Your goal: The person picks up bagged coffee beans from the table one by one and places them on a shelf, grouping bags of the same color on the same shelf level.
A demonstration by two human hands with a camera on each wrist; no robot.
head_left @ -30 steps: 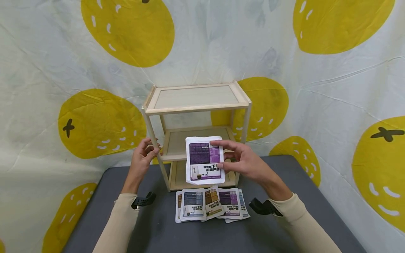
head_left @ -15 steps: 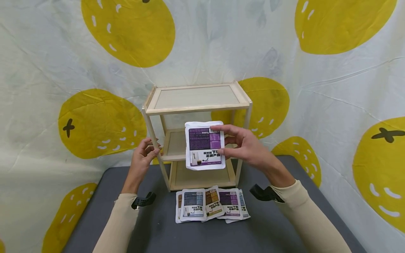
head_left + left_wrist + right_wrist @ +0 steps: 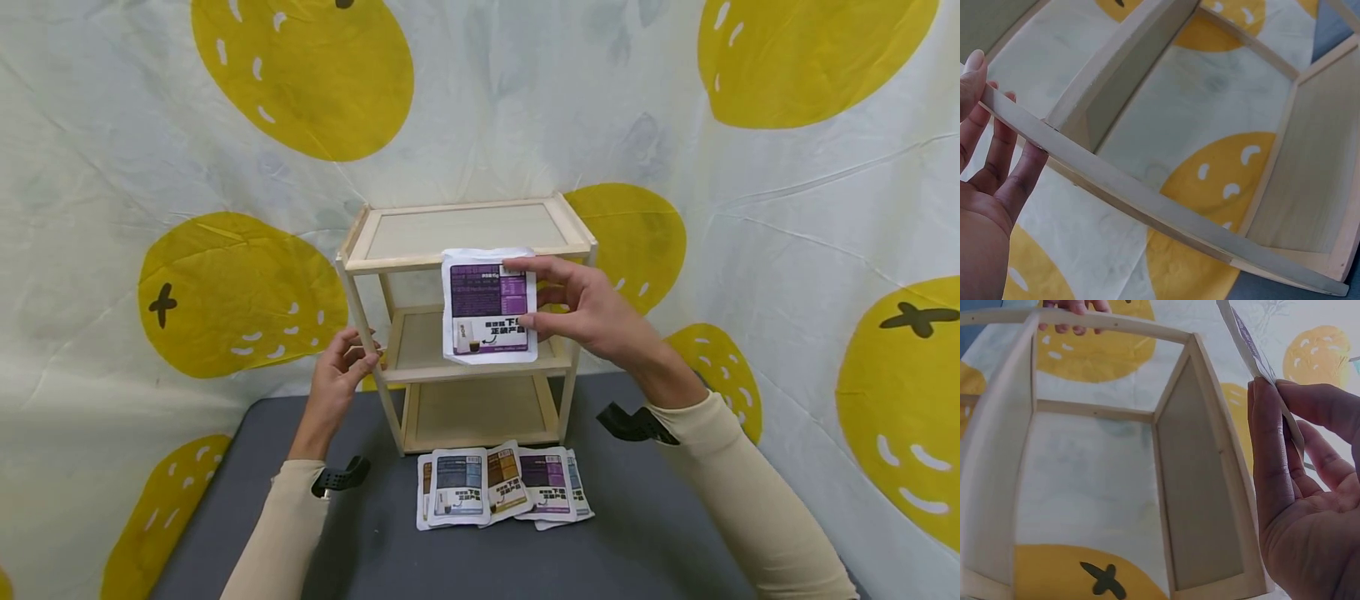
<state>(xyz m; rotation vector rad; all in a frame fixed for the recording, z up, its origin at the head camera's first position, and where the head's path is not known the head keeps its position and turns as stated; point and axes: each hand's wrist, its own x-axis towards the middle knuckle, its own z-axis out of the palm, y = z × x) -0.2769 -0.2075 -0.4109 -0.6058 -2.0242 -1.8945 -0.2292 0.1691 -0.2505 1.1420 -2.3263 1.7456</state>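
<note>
My right hand (image 3: 596, 312) pinches a flat white-and-purple coffee pouch (image 3: 476, 292) by its right edge, thumb in front. The pouch is upright before the shelf, overlapping its top and middle boards in the head view. Seen edge-on in the right wrist view, the pouch (image 3: 1244, 337) sits between thumb and fingers. My left hand (image 3: 341, 371) holds the front left post of the small three-tier wooden shelf (image 3: 468, 232), at about middle-board height. In the left wrist view, thumb and fingers lie on opposite sides of that post (image 3: 1116, 181).
Several similar pouches overlap in a row on the grey table (image 3: 405, 558) before the shelf: a blue one (image 3: 457, 483), a brown one (image 3: 507, 483), a purple one (image 3: 545, 483) and others partly covered. A fabric backdrop (image 3: 480, 100) with yellow fruit hangs behind.
My right hand has raised the pouch, from just above the row of pouches to the front of the top and middle boards. The left hand stays on the post.
</note>
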